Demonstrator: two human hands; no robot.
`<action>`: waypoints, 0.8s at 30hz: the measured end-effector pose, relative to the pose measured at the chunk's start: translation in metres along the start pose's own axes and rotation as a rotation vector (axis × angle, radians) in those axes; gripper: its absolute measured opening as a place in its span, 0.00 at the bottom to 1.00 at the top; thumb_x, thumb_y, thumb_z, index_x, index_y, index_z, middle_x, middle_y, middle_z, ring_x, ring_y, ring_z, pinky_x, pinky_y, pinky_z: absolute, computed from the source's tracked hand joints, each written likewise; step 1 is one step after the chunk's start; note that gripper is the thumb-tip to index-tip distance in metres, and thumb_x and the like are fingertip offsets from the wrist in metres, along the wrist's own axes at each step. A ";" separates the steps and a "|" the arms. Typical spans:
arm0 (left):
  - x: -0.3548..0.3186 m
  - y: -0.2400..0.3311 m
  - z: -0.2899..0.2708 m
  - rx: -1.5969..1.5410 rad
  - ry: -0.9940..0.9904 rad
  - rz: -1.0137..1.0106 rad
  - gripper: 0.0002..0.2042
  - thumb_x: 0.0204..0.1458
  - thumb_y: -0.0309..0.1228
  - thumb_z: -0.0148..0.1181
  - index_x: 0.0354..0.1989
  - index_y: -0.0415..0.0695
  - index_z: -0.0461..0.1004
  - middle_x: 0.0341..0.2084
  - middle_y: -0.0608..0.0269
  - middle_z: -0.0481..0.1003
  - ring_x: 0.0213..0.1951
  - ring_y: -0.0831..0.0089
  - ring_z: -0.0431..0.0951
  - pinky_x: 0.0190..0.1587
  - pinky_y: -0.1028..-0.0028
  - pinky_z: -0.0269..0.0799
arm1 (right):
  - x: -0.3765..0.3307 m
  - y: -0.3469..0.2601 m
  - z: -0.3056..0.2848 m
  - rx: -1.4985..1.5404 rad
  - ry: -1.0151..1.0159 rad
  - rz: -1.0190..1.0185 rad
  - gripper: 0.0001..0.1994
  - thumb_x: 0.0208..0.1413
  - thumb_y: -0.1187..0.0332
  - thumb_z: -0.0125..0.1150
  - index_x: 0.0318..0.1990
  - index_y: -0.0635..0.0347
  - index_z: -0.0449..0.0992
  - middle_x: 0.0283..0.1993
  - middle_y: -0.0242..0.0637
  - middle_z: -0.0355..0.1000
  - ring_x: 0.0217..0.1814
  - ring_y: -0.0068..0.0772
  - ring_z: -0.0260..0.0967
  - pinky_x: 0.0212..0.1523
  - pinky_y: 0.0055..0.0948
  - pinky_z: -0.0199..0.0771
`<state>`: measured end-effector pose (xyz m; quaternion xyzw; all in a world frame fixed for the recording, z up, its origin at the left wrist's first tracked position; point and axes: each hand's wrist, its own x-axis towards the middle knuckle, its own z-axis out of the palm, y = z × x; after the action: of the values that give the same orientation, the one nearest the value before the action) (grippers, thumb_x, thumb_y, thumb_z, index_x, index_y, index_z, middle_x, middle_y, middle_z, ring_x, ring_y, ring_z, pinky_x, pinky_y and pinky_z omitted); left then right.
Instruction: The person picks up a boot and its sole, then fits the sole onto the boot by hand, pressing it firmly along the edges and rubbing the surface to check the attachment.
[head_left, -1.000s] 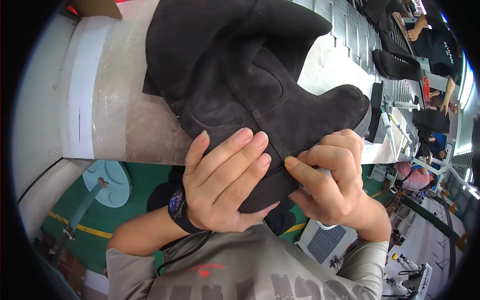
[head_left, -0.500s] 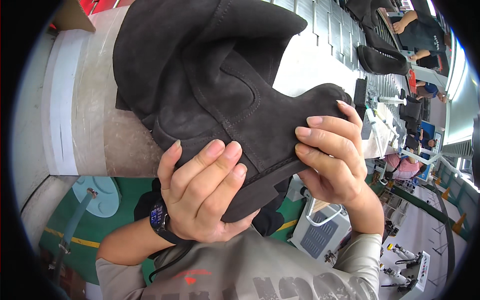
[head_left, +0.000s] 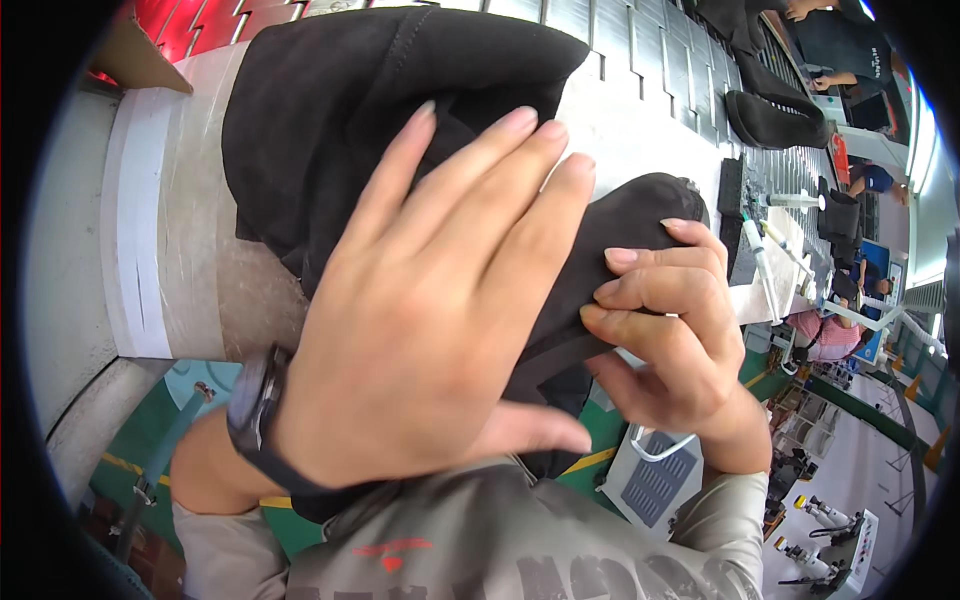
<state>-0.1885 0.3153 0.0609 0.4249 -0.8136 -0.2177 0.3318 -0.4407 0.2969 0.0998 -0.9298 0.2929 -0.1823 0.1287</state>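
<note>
A black suede boot (head_left: 310,110) lies on its side at the worktable's near edge, its shaft slumped to the left and its toe to the right. My left hand (head_left: 420,330) is raised above the middle of the boot, fingers stretched out and thumb apart. It hides much of the boot's ankle and sole; light contact with the suede cannot be ruled out. Around the toe end, my right hand (head_left: 680,340) grips the boot, fingertips on the upper and thumb under the sole edge.
Beyond the table top (head_left: 250,290) runs a metal slat conveyor (head_left: 630,50). Syringes (head_left: 760,265) lie beside a black block (head_left: 733,195) at right. Another black boot (head_left: 775,120) rests farther off. Co-workers are at the far right; a grey vented box (head_left: 655,480) stands below.
My left hand has let go of the boot's sole edge and moved up over its middle, fingers straightening. The right hand keeps its hold on the toe; the boot has shifted little.
</note>
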 end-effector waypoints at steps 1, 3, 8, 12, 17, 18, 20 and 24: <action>0.009 -0.002 0.006 0.022 -0.078 -0.014 0.53 0.43 0.62 0.76 0.69 0.31 0.70 0.67 0.46 0.73 0.69 0.50 0.73 0.76 0.35 0.50 | 0.001 -0.001 0.000 0.005 0.001 0.005 0.20 0.35 0.74 0.79 0.42 0.58 0.84 0.47 0.35 0.79 0.53 0.44 0.81 0.65 0.55 0.68; 0.009 -0.001 0.005 0.050 -0.126 -0.028 0.51 0.42 0.60 0.77 0.68 0.32 0.71 0.66 0.47 0.74 0.69 0.51 0.72 0.76 0.34 0.50 | 0.002 -0.003 0.001 0.082 0.071 0.163 0.28 0.34 0.67 0.83 0.49 0.59 0.84 0.51 0.40 0.79 0.57 0.51 0.79 0.67 0.58 0.67; 0.012 -0.001 0.002 0.048 -0.187 -0.062 0.47 0.40 0.54 0.77 0.66 0.33 0.74 0.64 0.50 0.75 0.68 0.52 0.72 0.76 0.33 0.48 | -0.002 0.036 -0.003 -0.054 0.050 0.150 0.41 0.33 0.47 0.88 0.56 0.62 0.83 0.61 0.49 0.79 0.66 0.61 0.75 0.72 0.63 0.63; 0.015 0.000 0.002 0.026 -0.203 -0.057 0.47 0.39 0.54 0.77 0.65 0.33 0.74 0.64 0.49 0.75 0.68 0.51 0.73 0.76 0.32 0.48 | -0.011 0.048 0.000 0.010 0.050 0.118 0.47 0.33 0.31 0.79 0.56 0.59 0.84 0.63 0.49 0.79 0.66 0.59 0.75 0.73 0.64 0.61; 0.017 -0.001 -0.001 0.002 -0.243 -0.087 0.47 0.39 0.55 0.76 0.64 0.31 0.74 0.65 0.48 0.75 0.67 0.50 0.74 0.75 0.30 0.47 | -0.007 0.041 0.001 0.046 0.056 0.142 0.47 0.34 0.27 0.75 0.55 0.58 0.85 0.61 0.48 0.80 0.65 0.58 0.75 0.73 0.65 0.60; 0.017 -0.001 -0.001 -0.001 -0.246 -0.087 0.47 0.39 0.55 0.76 0.64 0.31 0.74 0.65 0.48 0.75 0.67 0.50 0.74 0.75 0.30 0.47 | -0.005 0.039 -0.001 0.019 0.030 0.169 0.47 0.34 0.27 0.75 0.55 0.58 0.85 0.60 0.48 0.81 0.65 0.57 0.75 0.74 0.66 0.60; 0.017 0.002 -0.001 0.024 -0.252 -0.084 0.46 0.43 0.56 0.74 0.65 0.30 0.74 0.65 0.47 0.74 0.67 0.50 0.74 0.75 0.30 0.46 | 0.000 0.041 -0.014 -0.003 -0.046 0.131 0.52 0.35 0.23 0.73 0.55 0.65 0.82 0.61 0.59 0.79 0.68 0.63 0.73 0.76 0.67 0.59; 0.022 0.016 0.023 0.135 -0.090 -0.150 0.44 0.54 0.54 0.68 0.69 0.29 0.69 0.66 0.43 0.73 0.68 0.49 0.73 0.75 0.31 0.45 | -0.002 0.061 -0.009 -0.073 0.194 0.322 0.68 0.24 0.27 0.81 0.69 0.74 0.70 0.74 0.59 0.67 0.76 0.53 0.66 0.77 0.49 0.63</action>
<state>-0.2228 0.3073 0.0626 0.4959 -0.8063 -0.2056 0.2484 -0.4766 0.2485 0.0858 -0.8531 0.4552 -0.2374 0.0933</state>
